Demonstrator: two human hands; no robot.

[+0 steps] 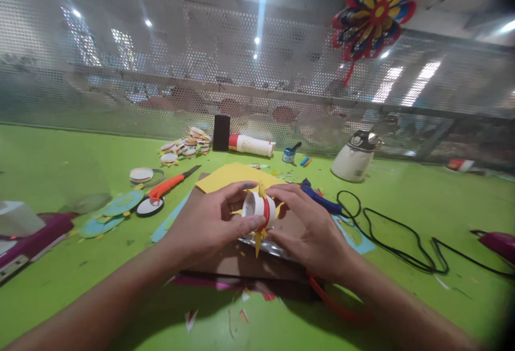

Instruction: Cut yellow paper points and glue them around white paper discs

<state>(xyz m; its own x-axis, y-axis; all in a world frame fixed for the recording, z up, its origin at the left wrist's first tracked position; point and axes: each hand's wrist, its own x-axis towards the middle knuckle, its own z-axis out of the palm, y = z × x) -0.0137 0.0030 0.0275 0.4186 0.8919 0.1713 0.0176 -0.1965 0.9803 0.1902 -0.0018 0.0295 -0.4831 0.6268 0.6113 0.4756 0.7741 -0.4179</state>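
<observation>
Both hands hold a short white paper-cup ring [252, 204] with a red band and yellow pointed paper pieces sticking out around it. My left hand [213, 217] grips its left side, thumb on the front near the red band. At the right side, the fingers of my right hand [309, 222] close on the ring and its yellow points. Below them lies a brown board [225, 260], partly hidden by my hands. A yellow paper sheet [231, 174] rests on its far part. The handle of a blue glue gun [322, 196] shows just beyond my right hand.
Orange-handled scissors [167, 185] and blue paper discs [120, 202] lie left. Behind are stacked white rings [189, 144], a phone [221, 132], paper cups [253, 145], a small blue jar [288, 154] and a white kettle [354, 158]. A black cord [394, 243] loops right; a power strip [36, 243] sits left.
</observation>
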